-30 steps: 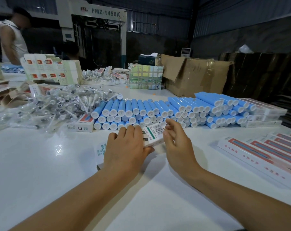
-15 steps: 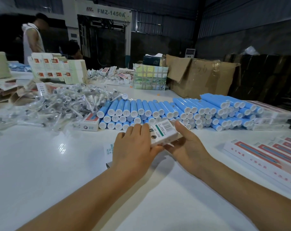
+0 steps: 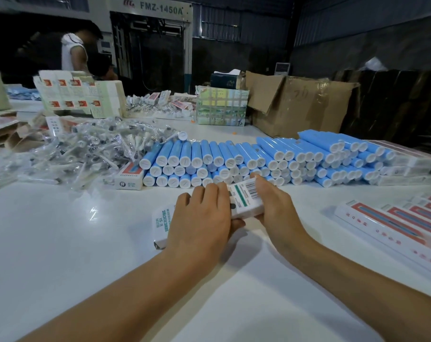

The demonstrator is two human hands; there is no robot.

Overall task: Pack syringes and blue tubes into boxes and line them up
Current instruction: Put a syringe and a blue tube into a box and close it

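Now both hands hold one white box (image 3: 244, 201) just in front of the blue tubes (image 3: 259, 159): the left hand (image 3: 202, 223) grips its near part and the right hand (image 3: 276, 206) closes around its far end, probably to shut it or keep it steady. Left of the tubes lies the pile of syringes (image 3: 73, 151), and to their right finished boxes (image 3: 394, 223) lie in a row on the worktop (image 3: 61, 243), so the held box likely joins them.
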